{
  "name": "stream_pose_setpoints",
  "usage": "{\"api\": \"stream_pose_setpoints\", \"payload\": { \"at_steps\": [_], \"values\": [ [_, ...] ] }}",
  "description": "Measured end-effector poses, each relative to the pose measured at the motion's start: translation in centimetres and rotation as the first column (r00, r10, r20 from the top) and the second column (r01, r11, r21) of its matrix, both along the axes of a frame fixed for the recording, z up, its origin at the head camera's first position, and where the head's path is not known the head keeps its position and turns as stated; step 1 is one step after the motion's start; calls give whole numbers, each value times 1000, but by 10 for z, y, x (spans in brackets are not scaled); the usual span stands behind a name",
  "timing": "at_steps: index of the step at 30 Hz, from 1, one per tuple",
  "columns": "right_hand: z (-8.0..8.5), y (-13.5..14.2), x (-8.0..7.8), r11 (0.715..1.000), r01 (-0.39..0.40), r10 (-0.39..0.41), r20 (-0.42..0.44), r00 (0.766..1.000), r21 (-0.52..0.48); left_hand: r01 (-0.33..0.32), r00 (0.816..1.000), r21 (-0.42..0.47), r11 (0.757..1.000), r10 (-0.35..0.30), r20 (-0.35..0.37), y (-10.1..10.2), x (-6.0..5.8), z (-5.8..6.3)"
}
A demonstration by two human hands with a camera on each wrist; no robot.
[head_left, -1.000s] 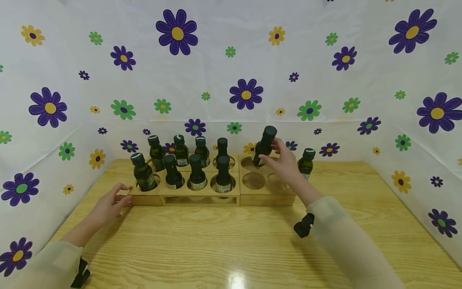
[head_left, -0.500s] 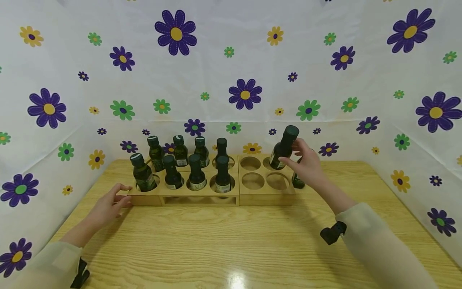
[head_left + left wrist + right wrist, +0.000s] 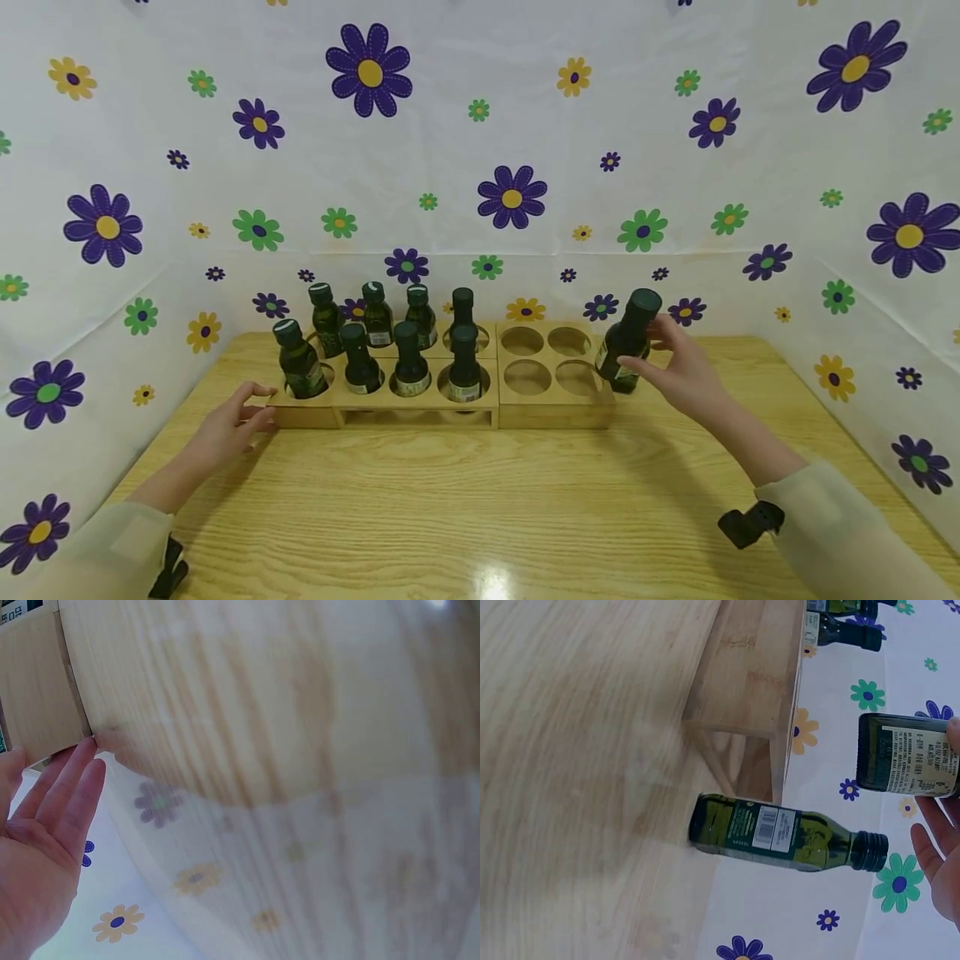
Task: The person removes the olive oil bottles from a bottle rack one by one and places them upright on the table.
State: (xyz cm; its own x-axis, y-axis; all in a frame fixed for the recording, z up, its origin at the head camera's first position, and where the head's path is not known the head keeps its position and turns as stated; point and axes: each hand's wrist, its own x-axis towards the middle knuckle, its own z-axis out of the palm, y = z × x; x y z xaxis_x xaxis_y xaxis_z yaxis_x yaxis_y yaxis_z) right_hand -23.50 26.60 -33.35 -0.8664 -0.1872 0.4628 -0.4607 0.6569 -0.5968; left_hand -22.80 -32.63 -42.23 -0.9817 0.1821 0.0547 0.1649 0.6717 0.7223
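Note:
My right hand [image 3: 678,367] grips a dark green glass bottle [image 3: 633,333] just right of the wooden rack [image 3: 555,415]. In the right wrist view this raised bottle [image 3: 911,757] shows a cream printed label, its upper part out of frame. A second green bottle [image 3: 780,832] with a black cap stands on the table by the rack's right end, mostly hidden behind the held one in the head view. My left hand [image 3: 225,425] touches the rack's left end, its fingers extended along the end wall [image 3: 41,690] in the left wrist view.
Several dark-capped bottles [image 3: 408,362] stand in the holes of the rack's left and middle parts, in two rows. Its right part has bare round holes [image 3: 527,377]. A white flowered cloth [image 3: 510,100] walls off the back and sides of the wooden table [image 3: 420,500].
My right hand has carried the bottle rightward from above the rack's right part and lowered it a little beyond the rack's end. The left hand has stayed at the rack.

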Motion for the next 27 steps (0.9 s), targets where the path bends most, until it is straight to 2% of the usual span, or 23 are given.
{"api": "stream_pose_setpoints", "payload": {
  "at_steps": [9,14,21,27],
  "values": [
    [-5,22,20,999,46,-47,47,998,17,-7,1000,-8,1000,7,-3,1,0,1],
    [-8,36,25,997,67,-69,51,996,42,-8,1000,-5,1000,8,-5,1,0,-1],
    [-18,57,24,996,75,-76,24,997,47,-6,1000,-11,1000,6,-9,1,0,-1],
    [-27,71,16,996,85,-87,59,994,34,-6,1000,-9,1000,6,-8,1,0,1]
  ]
}}
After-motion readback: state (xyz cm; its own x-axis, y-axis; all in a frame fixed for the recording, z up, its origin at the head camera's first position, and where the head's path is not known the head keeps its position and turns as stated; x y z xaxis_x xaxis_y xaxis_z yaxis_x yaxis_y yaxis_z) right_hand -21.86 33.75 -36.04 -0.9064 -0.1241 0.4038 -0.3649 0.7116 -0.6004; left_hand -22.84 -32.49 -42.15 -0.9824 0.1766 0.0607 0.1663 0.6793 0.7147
